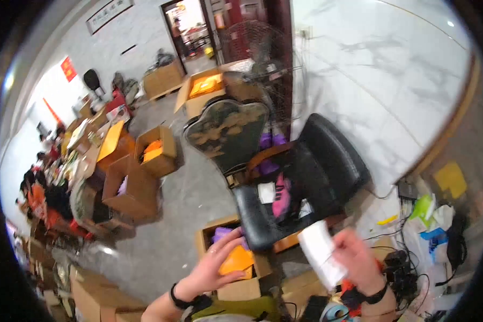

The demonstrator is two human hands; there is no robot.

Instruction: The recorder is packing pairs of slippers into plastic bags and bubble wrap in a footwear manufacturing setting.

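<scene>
My right hand [359,260] is closed on a white paper strip [321,252], which hangs over the front corner of a black chair. My left hand [216,268] has its fingers spread and holds nothing. It hovers above a cardboard box [240,291] with orange packages [236,263] and purple packages [224,234] inside. On the black chair [252,214] lie a pink item with black marks [281,197] and a small white square [266,192]. What the pink item is, I cannot tell.
A chair with a patterned back [228,129] stands behind the black one. Open cardboard boxes [129,190] and a heap of mixed goods fill the left side. A large fan [260,51] is by the doorway. Cables [405,236] and plastic bags [423,208] clutter the right.
</scene>
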